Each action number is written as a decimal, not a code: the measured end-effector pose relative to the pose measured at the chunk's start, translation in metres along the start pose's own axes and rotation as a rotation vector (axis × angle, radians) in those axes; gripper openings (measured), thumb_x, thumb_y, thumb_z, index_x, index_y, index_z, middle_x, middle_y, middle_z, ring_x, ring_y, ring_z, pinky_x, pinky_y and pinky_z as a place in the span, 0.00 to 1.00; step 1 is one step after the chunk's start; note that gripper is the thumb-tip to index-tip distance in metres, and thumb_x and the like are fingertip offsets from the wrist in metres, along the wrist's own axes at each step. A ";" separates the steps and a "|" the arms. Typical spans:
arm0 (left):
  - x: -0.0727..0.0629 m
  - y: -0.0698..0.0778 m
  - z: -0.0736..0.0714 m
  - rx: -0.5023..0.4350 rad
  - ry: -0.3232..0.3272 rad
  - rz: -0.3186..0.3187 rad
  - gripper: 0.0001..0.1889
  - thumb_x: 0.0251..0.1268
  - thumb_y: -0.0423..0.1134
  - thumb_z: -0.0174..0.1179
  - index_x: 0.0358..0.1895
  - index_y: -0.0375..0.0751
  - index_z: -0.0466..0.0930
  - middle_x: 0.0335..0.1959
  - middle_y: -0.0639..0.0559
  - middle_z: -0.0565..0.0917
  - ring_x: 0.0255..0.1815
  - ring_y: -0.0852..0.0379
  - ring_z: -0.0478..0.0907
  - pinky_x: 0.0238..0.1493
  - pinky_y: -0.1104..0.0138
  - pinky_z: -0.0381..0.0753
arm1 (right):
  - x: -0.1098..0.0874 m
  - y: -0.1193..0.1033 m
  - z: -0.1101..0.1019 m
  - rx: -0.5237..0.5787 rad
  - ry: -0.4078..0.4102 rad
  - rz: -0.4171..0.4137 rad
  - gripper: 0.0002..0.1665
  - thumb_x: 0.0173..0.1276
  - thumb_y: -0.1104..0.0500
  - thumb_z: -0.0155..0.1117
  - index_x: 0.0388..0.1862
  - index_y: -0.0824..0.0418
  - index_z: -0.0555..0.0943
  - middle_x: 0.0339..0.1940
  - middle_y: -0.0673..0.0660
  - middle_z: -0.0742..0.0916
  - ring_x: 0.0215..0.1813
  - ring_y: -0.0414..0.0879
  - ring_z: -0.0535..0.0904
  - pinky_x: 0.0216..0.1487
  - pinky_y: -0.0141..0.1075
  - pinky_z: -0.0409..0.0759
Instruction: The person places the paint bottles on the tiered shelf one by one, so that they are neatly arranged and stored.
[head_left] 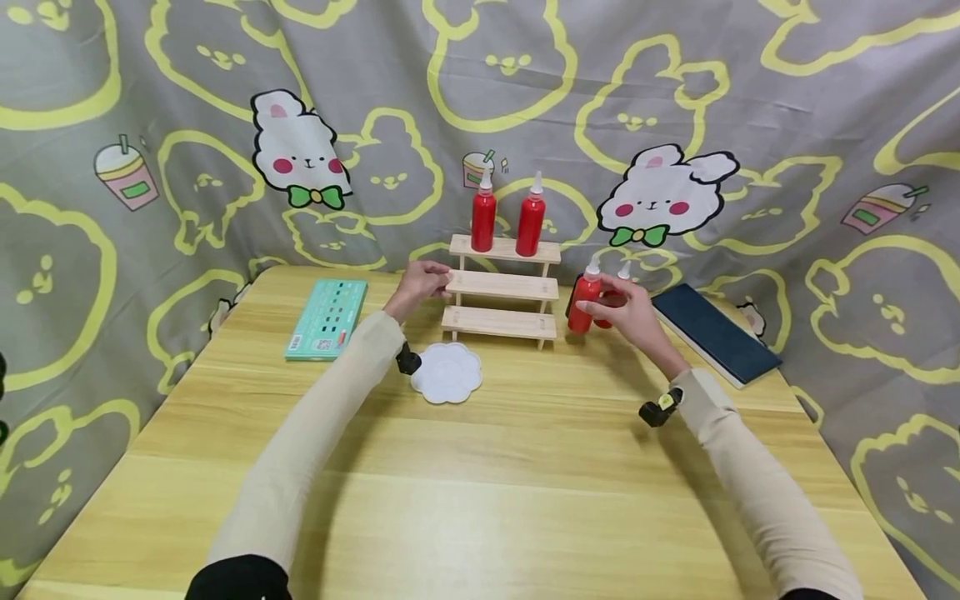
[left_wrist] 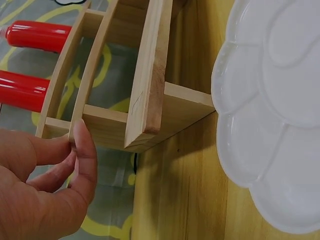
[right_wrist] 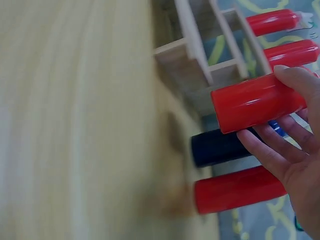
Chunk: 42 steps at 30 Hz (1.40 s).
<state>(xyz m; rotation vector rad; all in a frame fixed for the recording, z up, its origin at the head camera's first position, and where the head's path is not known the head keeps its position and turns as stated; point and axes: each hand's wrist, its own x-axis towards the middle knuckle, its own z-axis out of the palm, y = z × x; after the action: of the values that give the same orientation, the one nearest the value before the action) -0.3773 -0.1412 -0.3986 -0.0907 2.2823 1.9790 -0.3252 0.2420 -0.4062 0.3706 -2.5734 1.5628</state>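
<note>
A three-tier wooden shelf (head_left: 498, 321) stands at the back of the table, two red bottles (head_left: 483, 221) with white nozzle caps upright on its top tier. My left hand (head_left: 420, 287) pinches the left end of the middle tier between thumb and fingers. To the right of the shelf, my right hand (head_left: 622, 312) grips a red squeeze bottle (right_wrist: 250, 102) between thumb and fingers, its base off the table in the right wrist view. Behind that bottle stand a dark bottle (right_wrist: 220, 147) and another red bottle (right_wrist: 235, 190), partly hidden by the hand.
A white flower-shaped palette (head_left: 446, 373) lies in front of the shelf. At the left is a mint-green box (head_left: 327, 321); at the right lies a dark blue book (head_left: 716, 333). A patterned grey curtain (head_left: 397, 67) hangs behind the table.
</note>
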 end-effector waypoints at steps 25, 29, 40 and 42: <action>0.000 -0.001 0.002 0.012 0.017 0.021 0.16 0.77 0.27 0.59 0.62 0.22 0.79 0.61 0.29 0.82 0.42 0.41 0.84 0.67 0.46 0.86 | 0.055 -0.071 0.054 0.156 0.033 -0.078 0.35 0.69 0.53 0.76 0.73 0.54 0.78 0.57 0.62 0.86 0.48 0.44 0.87 0.50 0.41 0.94; 0.000 0.000 0.002 0.019 0.020 0.022 0.16 0.77 0.28 0.59 0.62 0.22 0.79 0.61 0.29 0.82 0.37 0.47 0.84 0.67 0.46 0.86 | 0.060 -0.075 0.067 0.179 0.023 -0.087 0.35 0.69 0.55 0.76 0.74 0.57 0.78 0.57 0.62 0.85 0.48 0.45 0.88 0.55 0.46 0.93; 0.000 -0.001 0.003 0.007 0.021 0.017 0.16 0.76 0.27 0.59 0.62 0.22 0.79 0.62 0.29 0.81 0.35 0.49 0.84 0.67 0.46 0.85 | 0.071 -0.084 0.099 0.192 0.034 -0.124 0.36 0.68 0.56 0.77 0.73 0.61 0.78 0.58 0.63 0.86 0.54 0.53 0.83 0.51 0.29 0.89; 0.001 -0.001 0.002 0.005 0.020 0.016 0.17 0.76 0.27 0.59 0.62 0.21 0.78 0.62 0.29 0.81 0.31 0.55 0.83 0.67 0.47 0.85 | 0.072 -0.085 0.104 0.193 0.038 -0.117 0.37 0.67 0.57 0.78 0.74 0.62 0.77 0.58 0.64 0.86 0.55 0.53 0.82 0.51 0.30 0.88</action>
<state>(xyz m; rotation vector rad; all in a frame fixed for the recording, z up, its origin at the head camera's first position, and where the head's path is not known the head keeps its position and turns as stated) -0.3780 -0.1389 -0.4001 -0.0929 2.3073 1.9888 -0.3685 0.1019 -0.3660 0.4946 -2.3330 1.7619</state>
